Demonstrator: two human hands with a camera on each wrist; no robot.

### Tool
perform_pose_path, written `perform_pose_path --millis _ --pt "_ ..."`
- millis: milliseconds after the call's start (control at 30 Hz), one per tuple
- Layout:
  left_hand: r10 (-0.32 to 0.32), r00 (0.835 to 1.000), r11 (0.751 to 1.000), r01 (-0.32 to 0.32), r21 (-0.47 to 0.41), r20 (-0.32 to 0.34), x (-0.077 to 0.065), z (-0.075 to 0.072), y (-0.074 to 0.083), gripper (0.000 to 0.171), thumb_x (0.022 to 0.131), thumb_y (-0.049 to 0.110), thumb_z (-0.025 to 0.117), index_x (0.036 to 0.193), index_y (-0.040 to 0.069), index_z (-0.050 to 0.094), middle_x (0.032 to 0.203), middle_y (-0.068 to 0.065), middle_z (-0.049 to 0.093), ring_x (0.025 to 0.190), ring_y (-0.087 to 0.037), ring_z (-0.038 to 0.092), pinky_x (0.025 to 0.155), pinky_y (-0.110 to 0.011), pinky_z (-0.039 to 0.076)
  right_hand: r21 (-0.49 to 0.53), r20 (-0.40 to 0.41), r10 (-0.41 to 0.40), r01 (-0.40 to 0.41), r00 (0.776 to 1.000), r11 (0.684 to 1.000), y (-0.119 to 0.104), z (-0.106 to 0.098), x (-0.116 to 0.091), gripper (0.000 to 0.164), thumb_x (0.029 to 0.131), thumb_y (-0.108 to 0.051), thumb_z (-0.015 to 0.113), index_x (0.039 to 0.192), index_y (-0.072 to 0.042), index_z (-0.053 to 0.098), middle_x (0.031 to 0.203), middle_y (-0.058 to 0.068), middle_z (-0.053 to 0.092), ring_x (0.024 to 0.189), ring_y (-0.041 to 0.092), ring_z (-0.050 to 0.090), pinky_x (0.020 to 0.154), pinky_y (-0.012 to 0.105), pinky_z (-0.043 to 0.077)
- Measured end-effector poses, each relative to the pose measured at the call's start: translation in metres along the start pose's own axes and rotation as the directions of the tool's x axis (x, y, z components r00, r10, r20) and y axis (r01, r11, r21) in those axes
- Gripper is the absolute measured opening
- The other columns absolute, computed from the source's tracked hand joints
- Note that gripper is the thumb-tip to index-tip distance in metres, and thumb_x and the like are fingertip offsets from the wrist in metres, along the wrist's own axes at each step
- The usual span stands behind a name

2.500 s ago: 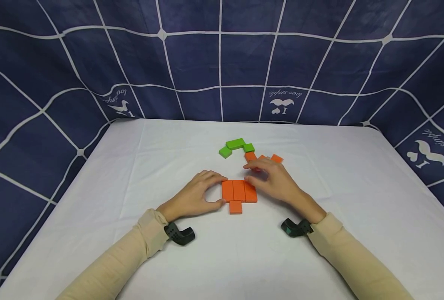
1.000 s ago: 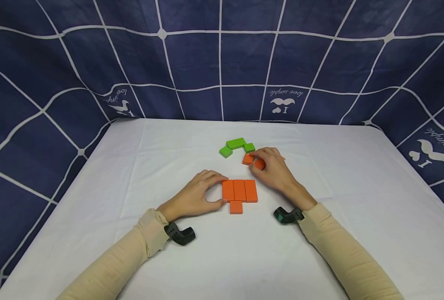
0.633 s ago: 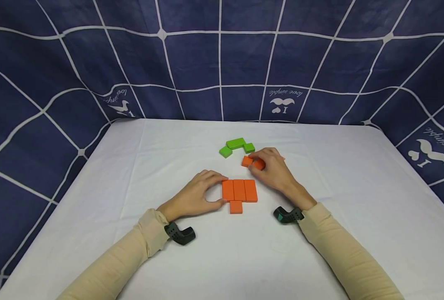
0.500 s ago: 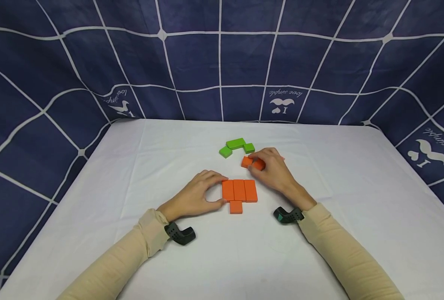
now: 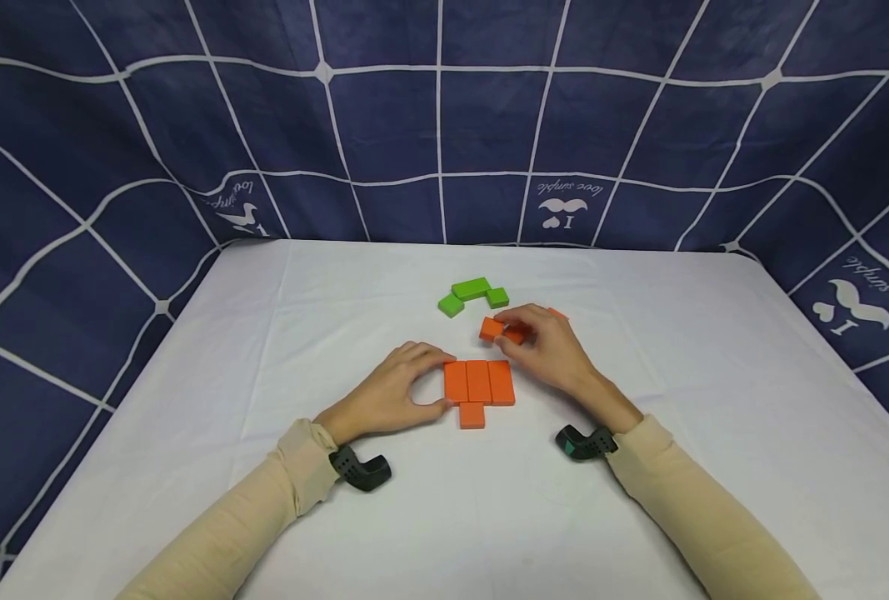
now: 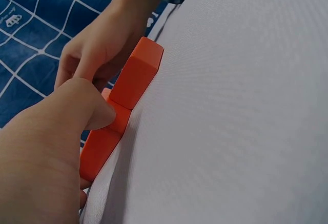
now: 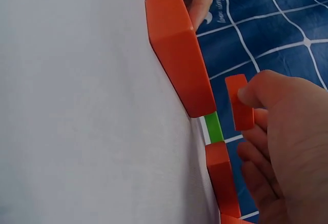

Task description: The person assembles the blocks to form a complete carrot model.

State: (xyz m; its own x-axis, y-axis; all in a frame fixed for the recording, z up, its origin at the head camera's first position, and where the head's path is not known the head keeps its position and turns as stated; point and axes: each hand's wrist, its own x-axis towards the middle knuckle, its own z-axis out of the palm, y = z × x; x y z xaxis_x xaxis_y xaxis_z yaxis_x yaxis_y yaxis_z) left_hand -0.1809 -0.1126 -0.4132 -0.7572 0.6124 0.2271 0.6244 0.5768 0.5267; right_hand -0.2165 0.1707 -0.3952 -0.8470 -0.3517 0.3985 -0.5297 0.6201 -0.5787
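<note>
Three orange rectangular blocks (image 5: 478, 382) lie side by side mid-table, with a small orange square block (image 5: 471, 416) against their near side. My left hand (image 5: 392, 392) holds the leftmost block by its ends, thumb at the near corner and index finger at the far one. In the left wrist view the thumb presses where orange blocks (image 6: 136, 75) meet. My right hand (image 5: 545, 350) pinches another small orange block (image 5: 491, 328) between thumb and fingers. The right wrist view shows that pinched block (image 7: 239, 103) raised off the white cloth. More orange blocks (image 7: 222, 178) lie by this hand, partly hidden by it.
Several green blocks (image 5: 471, 288) lie farther back, behind the right hand. A white cloth (image 5: 324, 300) covers the table. Dark blue gridded fabric (image 5: 384, 125) rises behind and at both sides. Each wrist wears a black device (image 5: 360, 468).
My right hand has come to pinch a small orange block at the loose pile and drawn it slightly toward me, away from the green blocks. The left hand has stayed in place.
</note>
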Motion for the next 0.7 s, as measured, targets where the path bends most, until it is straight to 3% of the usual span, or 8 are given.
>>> perform_pose_path --millis 100,333,533,700 --pt "-0.001 1.0 1.0 0.001 0.0 -0.001 0.0 -0.001 0.001 0.059 0.087 0.037 0.076 0.14 0.017 0.062 0.136 0.001 0.06 0.129 -0.019 0.051 0.115 -0.045 0.04 0.062 0.017 0.001 -0.002 1.0 0.998 -0.001 -0.002 -0.006 0.029 0.089 -0.008 0.077 0.118 -0.007 0.074 0.103 0.005 0.072 0.091 0.018 0.067 0.087 0.038 0.056" --pt "-0.003 1.0 1.0 0.003 -0.007 -0.002 -0.001 -0.001 0.001 0.058 0.087 0.037 0.076 0.14 0.017 0.062 0.136 0.002 0.06 0.129 -0.018 0.05 0.115 -0.045 0.04 0.135 0.072 0.026 -0.035 0.997 0.99 -0.005 -0.008 -0.021 0.029 0.088 -0.01 0.078 0.116 -0.015 0.074 0.101 -0.002 0.071 0.093 0.012 0.07 0.094 0.037 0.057" --pt "-0.002 1.0 1.0 0.002 -0.009 -0.004 -0.001 0.0 -0.001 0.058 0.088 0.037 0.076 0.14 0.018 0.061 0.137 0.002 0.06 0.13 -0.018 0.05 0.115 -0.045 0.04 0.152 0.127 -0.012 -0.008 0.992 0.988 -0.009 -0.012 -0.034 0.029 0.088 -0.011 0.078 0.116 -0.018 0.073 0.108 -0.004 0.071 0.095 0.013 0.068 0.094 0.034 0.056" --pt "0.007 1.0 1.0 -0.007 -0.01 -0.008 -0.001 0.0 -0.001 0.058 0.087 0.037 0.076 0.14 0.017 0.062 0.137 0.002 0.06 0.13 -0.018 0.05 0.115 -0.045 0.04 0.165 0.169 -0.058 0.03 0.984 0.986 -0.014 -0.016 -0.044 0.031 0.086 -0.011 0.079 0.114 -0.021 0.072 0.102 -0.01 0.07 0.091 0.012 0.065 0.087 0.028 0.055"
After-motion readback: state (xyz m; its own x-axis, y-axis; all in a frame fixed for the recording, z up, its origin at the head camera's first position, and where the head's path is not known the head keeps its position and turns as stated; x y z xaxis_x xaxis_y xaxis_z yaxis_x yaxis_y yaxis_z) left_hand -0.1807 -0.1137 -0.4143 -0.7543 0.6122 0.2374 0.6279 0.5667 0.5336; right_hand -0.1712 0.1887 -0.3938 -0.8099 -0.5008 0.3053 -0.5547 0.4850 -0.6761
